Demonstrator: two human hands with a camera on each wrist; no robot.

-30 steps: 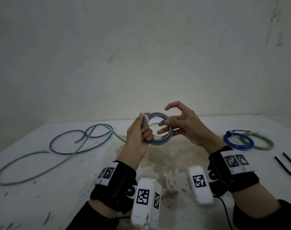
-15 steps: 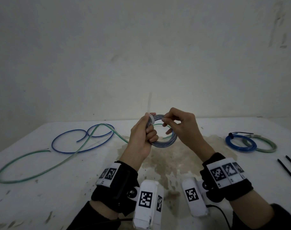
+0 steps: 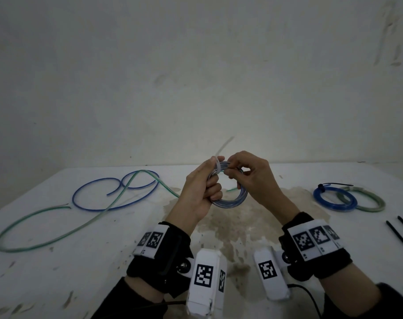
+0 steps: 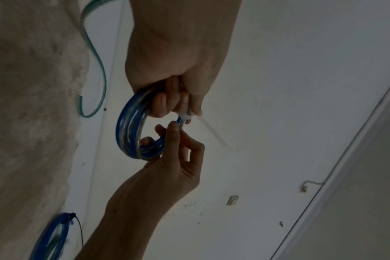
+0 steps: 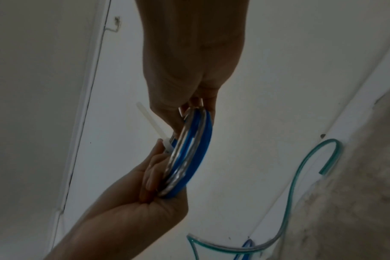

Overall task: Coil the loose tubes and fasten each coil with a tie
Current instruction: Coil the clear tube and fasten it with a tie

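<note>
Head view: left hand (image 3: 197,192) gripping coil (image 3: 232,201) above table (image 3: 58,261), right hand (image 3: 251,178) pinching coil's top beside white tie (image 3: 219,161), tail sticking up

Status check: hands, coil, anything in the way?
Left hand grips blue coil. Right hand pinches it beside white tie, tail sticking up. Nothing blocking.
</note>
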